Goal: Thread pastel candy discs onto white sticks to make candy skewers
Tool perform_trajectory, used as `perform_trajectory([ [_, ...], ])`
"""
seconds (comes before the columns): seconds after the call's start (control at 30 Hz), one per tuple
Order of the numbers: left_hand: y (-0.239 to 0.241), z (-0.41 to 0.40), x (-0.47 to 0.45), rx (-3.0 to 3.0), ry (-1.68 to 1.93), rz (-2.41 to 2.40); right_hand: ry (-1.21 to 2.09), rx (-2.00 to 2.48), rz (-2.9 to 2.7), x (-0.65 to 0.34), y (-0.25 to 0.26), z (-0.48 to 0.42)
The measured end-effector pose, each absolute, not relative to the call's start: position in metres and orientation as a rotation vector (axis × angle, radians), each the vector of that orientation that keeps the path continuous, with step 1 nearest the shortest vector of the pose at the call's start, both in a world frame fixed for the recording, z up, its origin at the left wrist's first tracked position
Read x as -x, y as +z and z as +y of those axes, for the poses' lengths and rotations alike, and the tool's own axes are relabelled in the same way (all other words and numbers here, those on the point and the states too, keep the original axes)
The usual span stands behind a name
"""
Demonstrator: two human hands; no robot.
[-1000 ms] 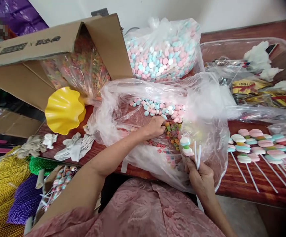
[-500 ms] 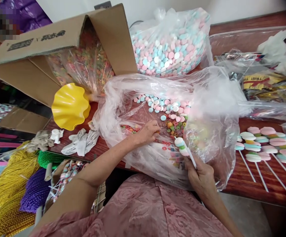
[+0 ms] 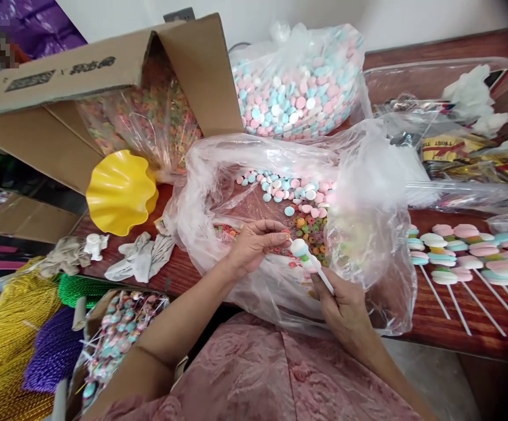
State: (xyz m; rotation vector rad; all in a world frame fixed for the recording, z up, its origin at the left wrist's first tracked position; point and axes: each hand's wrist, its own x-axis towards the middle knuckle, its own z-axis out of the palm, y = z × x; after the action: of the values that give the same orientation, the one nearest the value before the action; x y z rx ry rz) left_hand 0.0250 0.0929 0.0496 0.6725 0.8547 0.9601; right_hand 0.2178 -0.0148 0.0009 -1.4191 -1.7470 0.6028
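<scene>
My right hand (image 3: 345, 304) grips the white stick of a candy skewer (image 3: 300, 248), tilted up to the left. Pale round candies and a green ring are threaded on it. Close to the skewer's tip, my left hand (image 3: 254, 248) pinches a small orange-red gummy ring (image 3: 286, 232) between thumb and finger. Both hands are over an opened clear plastic bag (image 3: 231, 204) on the table. Inside lie loose pink, blue and white candies (image 3: 280, 187) and a pile of coloured gummy rings (image 3: 310, 234).
Finished-looking candy skewers (image 3: 468, 257) lie in a group at the right. Behind stand a tied bag of pastel candies (image 3: 297, 88) and a cardboard box (image 3: 73, 76). A yellow wavy bowl (image 3: 122, 193) and crumpled gloves (image 3: 142, 257) are at the left, above bundled cords (image 3: 52, 345).
My left hand has risen from the gummy rings and turned toward the skewer, a ring now showing in its fingertips. My right hand has brought the skewer left, closer to it.
</scene>
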Motion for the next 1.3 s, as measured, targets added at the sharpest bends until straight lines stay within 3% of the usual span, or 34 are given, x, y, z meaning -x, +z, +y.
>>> perform_trajectory([
  [0.27,0.032,0.074,-0.039,-0.596,1.278,0.884,0.622,1.388,-1.769,-0.212,0.000,-0.017],
  [0.87,0.020,0.071,-0.047,-1.009,1.409,0.851,0.723,1.436,-1.526,-0.210,-0.005,-0.017],
  [1.3,0.039,0.069,-0.040,-0.805,1.054,0.839,0.683,1.354,-1.587,-0.201,0.007,-0.014],
])
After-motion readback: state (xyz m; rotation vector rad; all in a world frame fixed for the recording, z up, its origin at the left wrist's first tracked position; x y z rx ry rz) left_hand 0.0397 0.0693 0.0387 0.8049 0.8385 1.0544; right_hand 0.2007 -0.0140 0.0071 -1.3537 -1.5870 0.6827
